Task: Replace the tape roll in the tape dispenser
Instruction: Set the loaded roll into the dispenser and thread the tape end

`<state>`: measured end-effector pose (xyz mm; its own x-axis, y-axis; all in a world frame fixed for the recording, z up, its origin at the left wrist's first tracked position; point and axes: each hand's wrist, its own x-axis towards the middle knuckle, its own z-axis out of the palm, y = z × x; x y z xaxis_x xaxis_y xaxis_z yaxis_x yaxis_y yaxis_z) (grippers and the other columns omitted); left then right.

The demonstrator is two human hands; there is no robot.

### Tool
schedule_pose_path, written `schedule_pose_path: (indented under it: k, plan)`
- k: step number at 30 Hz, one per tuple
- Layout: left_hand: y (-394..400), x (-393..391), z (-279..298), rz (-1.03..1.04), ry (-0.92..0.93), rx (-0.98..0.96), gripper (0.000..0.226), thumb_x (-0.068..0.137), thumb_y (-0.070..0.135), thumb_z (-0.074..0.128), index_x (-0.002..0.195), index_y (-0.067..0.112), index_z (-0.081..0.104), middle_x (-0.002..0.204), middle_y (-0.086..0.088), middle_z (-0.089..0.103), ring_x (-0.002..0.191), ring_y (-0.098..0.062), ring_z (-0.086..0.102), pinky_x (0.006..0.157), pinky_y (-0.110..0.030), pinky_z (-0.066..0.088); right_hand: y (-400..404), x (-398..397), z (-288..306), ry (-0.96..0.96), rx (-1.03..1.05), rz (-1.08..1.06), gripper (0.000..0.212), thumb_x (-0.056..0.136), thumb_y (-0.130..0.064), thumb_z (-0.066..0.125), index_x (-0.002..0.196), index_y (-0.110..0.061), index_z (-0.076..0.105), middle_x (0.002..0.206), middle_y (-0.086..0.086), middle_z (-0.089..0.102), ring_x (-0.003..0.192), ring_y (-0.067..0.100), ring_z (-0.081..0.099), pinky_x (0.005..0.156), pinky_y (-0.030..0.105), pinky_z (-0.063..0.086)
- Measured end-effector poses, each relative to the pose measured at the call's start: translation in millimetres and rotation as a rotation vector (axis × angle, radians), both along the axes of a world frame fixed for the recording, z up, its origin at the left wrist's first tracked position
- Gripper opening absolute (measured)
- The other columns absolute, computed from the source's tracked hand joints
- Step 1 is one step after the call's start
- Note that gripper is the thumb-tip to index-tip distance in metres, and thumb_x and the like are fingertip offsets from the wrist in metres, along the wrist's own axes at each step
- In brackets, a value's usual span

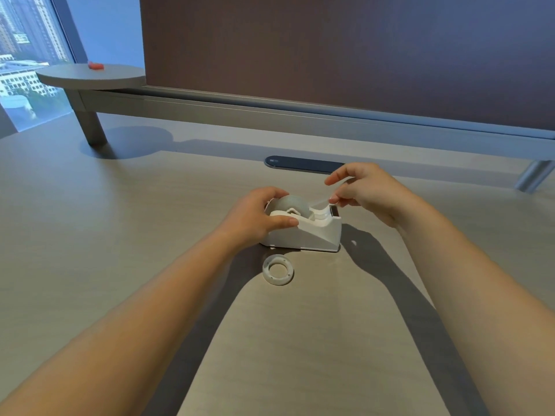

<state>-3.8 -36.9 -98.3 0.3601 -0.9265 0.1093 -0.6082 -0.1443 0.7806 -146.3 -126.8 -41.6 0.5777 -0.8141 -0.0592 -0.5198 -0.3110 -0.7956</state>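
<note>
A wide pale worktop fills the view, backed by a dark partition on a raised rail. A round shelf juts out at the far left with a small red thing on it. A dark oval insert sits in the worktop just beyond the hands.

Both bare forearms reach in from the bottom corners and converge on the white dispenser, which stands on the worktop near the middle, its cutter end pointing right.

The left hand wraps the dispenser's rear end: thumb laid flat along the near top edge, fingers curled over the far side against the roll seated in the cradle.

The right hand hovers above the cutter end, wrist bent. Thumb and a finger pinch the free end of a clear tape strip, drawn from the roll toward the cutter; the index finger is lifted and extended to the left.

An empty core ring lies flat on the worktop just in front of the dispenser, apart from it.
</note>
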Motion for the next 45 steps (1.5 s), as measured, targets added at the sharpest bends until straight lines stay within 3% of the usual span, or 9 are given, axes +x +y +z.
schedule_pose_path:
  k: [4, 9, 16, 28, 33, 36, 40, 43, 45]
  plan:
    - [0, 1, -2, -0.001, 0.006, -0.004, 0.051, 0.074, 0.027, 0.063, 0.121, 0.019, 0.047, 0.130, -0.006, 0.050, 0.106, -0.018, 0.044, 0.092, -0.035, 0.042, -5, -12, -12, -0.201, 0.159, -0.139, 0.023, 0.084, -0.003, 0.048, 0.066, -0.016, 0.055, 0.071, 0.004, 0.053, 0.072, 0.017, 0.050, 0.081, 0.033, 0.041]
    - [0, 1, -4, -0.002, 0.026, -0.024, 0.050, 0.074, 0.028, 0.064, 0.120, 0.020, 0.048, 0.128, -0.006, 0.052, 0.101, -0.015, 0.042, 0.087, -0.032, 0.039, 0, -9, -33, -0.359, 0.328, -0.242, 0.025, 0.074, -0.007, 0.065, 0.058, -0.014, 0.048, 0.066, 0.004, 0.052, 0.064, 0.016, 0.045, 0.077, 0.038, 0.043]
    - [-1, -1, -5, 0.009, 0.036, -0.033, 0.049, 0.074, 0.026, 0.063, 0.120, 0.020, 0.048, 0.126, -0.005, 0.052, 0.101, -0.015, 0.043, 0.086, -0.032, 0.040, -8, -16, -45, -0.391, 0.472, -0.294, 0.020, 0.078, -0.004, 0.061, 0.063, -0.012, 0.050, 0.071, 0.007, 0.050, 0.067, 0.016, 0.047, 0.069, 0.041, 0.054]
    - [0, -2, -4, 0.007, 0.046, -0.035, 0.046, 0.073, 0.025, 0.065, 0.116, 0.019, 0.050, 0.107, 0.003, 0.048, 0.099, -0.018, 0.044, 0.086, -0.034, 0.041, -8, -22, -56, -0.253, 0.748, -0.322, 0.023, 0.077, -0.026, 0.063, 0.062, -0.008, 0.057, 0.059, 0.001, 0.049, 0.035, 0.006, 0.049, 0.032, 0.015, 0.046]
    - [-2, 0, -6, 0.007, 0.041, -0.019, 0.046, 0.072, 0.026, 0.065, 0.115, 0.020, 0.050, 0.118, -0.004, 0.051, 0.102, -0.020, 0.044, 0.092, -0.041, 0.044, -15, -19, -62, -0.274, 0.785, -0.354, 0.025, 0.077, -0.022, 0.062, 0.060, -0.004, 0.055, 0.026, -0.002, 0.051, 0.024, 0.004, 0.048, 0.030, 0.016, 0.045]
    - [-1, 0, -5, 0.009, 0.025, -0.009, 0.047, 0.072, 0.026, 0.066, 0.116, 0.020, 0.050, 0.124, -0.007, 0.052, 0.104, -0.021, 0.045, 0.095, -0.043, 0.044, -14, -17, -65, -0.300, 0.753, -0.366, 0.024, 0.079, -0.016, 0.060, 0.059, -0.004, 0.053, 0.030, 0.000, 0.052, 0.025, 0.004, 0.049, 0.029, 0.015, 0.044]
    - [2, -6, -1, -0.001, -0.068, 0.035, 0.051, 0.076, 0.029, 0.061, 0.123, 0.018, 0.043, 0.130, -0.008, 0.050, 0.106, -0.020, 0.046, 0.093, -0.037, 0.042, -7, -18, -61, -0.235, 0.522, -0.362, 0.023, 0.079, -0.014, 0.062, 0.061, -0.005, 0.051, 0.063, 0.009, 0.053, 0.050, 0.014, 0.051, 0.036, 0.018, 0.050]
    - [5, -10, 11, 0.053, -0.352, 0.082, 0.063, 0.078, 0.036, 0.058, 0.133, 0.018, 0.032, 0.141, -0.008, 0.041, 0.125, -0.026, 0.038, 0.104, -0.041, 0.035, 1, -26, -47, -0.107, 0.086, -0.390, 0.019, 0.077, -0.022, 0.064, 0.080, -0.006, 0.055, 0.090, 0.013, 0.059, 0.078, 0.027, 0.058, 0.073, 0.042, 0.057]
    - [13, -21, 29, 0.110, -0.353, -0.002, 0.063, 0.079, 0.036, 0.056, 0.134, 0.017, 0.030, 0.144, -0.007, 0.037, 0.131, -0.025, 0.032, 0.108, -0.040, 0.030, 18, -34, -29, -0.141, -0.126, -0.358, 0.024, 0.080, -0.023, 0.060, 0.098, -0.006, 0.055, 0.099, 0.009, 0.057, 0.089, 0.024, 0.053, 0.078, 0.041, 0.051]
